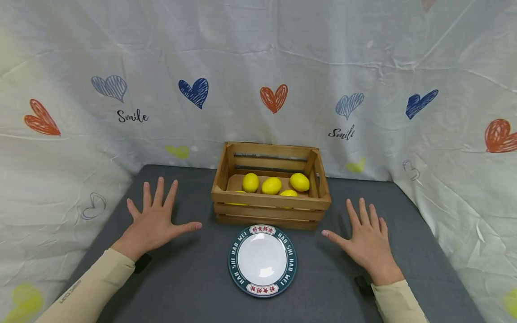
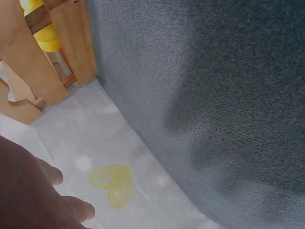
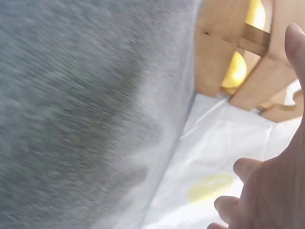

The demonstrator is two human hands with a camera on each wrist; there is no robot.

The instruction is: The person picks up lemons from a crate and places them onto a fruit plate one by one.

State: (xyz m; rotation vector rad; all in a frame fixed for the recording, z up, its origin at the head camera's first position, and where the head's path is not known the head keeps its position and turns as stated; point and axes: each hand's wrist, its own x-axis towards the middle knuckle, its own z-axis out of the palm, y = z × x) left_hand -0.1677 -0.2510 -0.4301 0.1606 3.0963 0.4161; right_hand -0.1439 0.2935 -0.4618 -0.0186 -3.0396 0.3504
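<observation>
My left hand [image 1: 151,226] hovers over the left side of the table, fingers straight and spread, holding nothing. On the other side, my right hand [image 1: 367,244] is spread the same way, its thumb toward the middle. Between them at the back stands a slatted wooden crate [image 1: 270,210] with several yellow lemons [image 1: 271,185] inside; its front boards partly hide some of them. In front of the crate lies a round plate [image 1: 262,259], white in the middle with a dark green lettered rim. Both wrist views catch a side of the crate [image 2: 71,43] beyond the fingers.
A dark grey cloth [image 1: 194,287] covers the table. Behind and at both sides hangs a pale curtain [image 1: 242,54] printed with hearts and the word Smile. The crate's back stands close to the curtain, and the plate sits just before the crate's front.
</observation>
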